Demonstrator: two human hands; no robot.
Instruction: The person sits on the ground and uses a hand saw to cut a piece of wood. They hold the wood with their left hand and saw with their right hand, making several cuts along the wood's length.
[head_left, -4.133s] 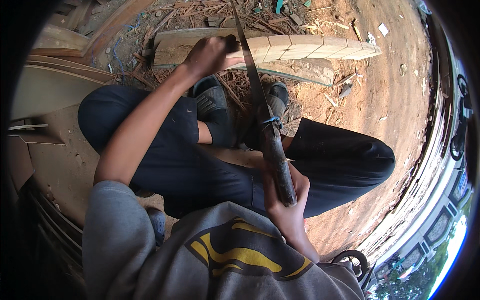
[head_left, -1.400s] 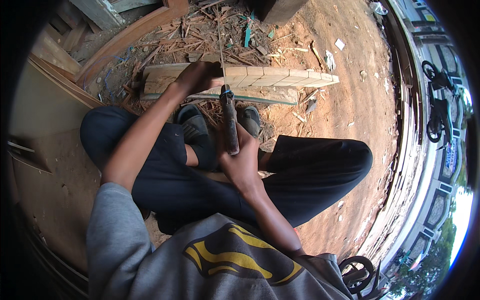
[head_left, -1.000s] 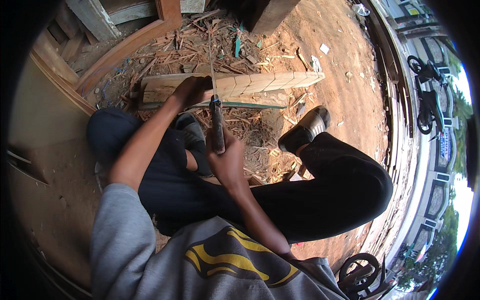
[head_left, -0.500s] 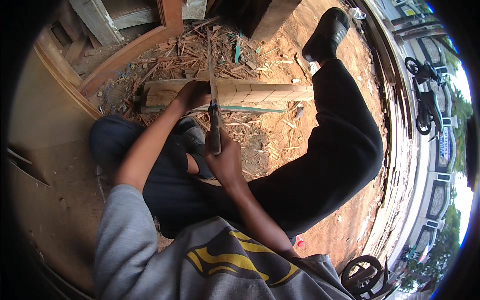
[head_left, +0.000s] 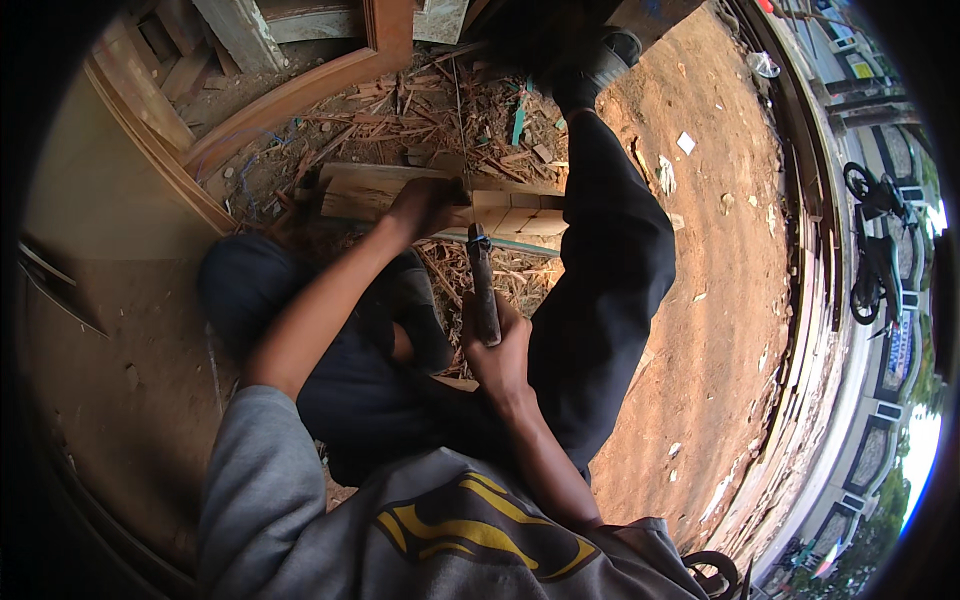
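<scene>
My right hand (head_left: 498, 345) is wrapped round the dark, worn handle of a handsaw (head_left: 484, 285). Seen nearly edge-on, the thin blade points away from me across a pale wooden beam (head_left: 510, 212). Just left of the blade, my left hand (head_left: 425, 208) grips the beam, its fingertips partly in shadow. Several dark lines cross the beam's face right of the saw; whether they are cuts or marks I cannot tell. My right leg (head_left: 620, 240) lies across the beam's right part. A thin green-edged strip (head_left: 525, 246) runs along its near side.
Wood splinters (head_left: 410, 105) litter the ground around the beam. Wooden frames (head_left: 290, 100) lean at the far left, beside a broad panel (head_left: 120, 200). Stacked long planks (head_left: 800, 300) line the right side, with a motorcycle (head_left: 875, 245) beyond. A thick timber (head_left: 655, 15) stands near my right foot.
My right leg has swung inward over the beam's right part, its foot now by the thick timber. The saw handle has come back toward me. My left hand stays on the beam.
</scene>
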